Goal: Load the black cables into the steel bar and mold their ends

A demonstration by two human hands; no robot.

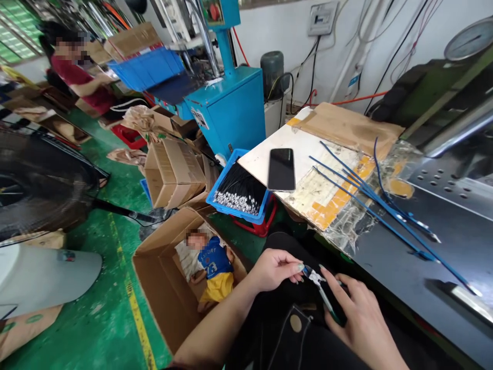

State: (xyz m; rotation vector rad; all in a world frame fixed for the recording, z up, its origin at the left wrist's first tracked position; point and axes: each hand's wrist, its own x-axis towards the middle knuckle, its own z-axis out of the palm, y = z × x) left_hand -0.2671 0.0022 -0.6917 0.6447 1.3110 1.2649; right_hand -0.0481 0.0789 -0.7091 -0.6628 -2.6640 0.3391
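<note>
My right hand [356,308] is wrapped round a pair of pliers [319,282] with green on the handles, held above my lap. The jaws point up and left, toward my left hand [278,270]. My left thumb and fingers are pinched at the jaws on the end of a small blue piece, perhaps a cable end; most of it is hidden. To the right, several blue cables [362,187] with metal ends lie across the work table, their tips reaching over the dark metal plate [435,216].
A phone [281,169] rests on the table's white board. Beside it, a blue crate [242,213] holds many black cables with metal ends. A person [217,262] lies in an open cardboard box [162,282] by my left arm. Another person [82,77] sits beyond the blue machine [234,108].
</note>
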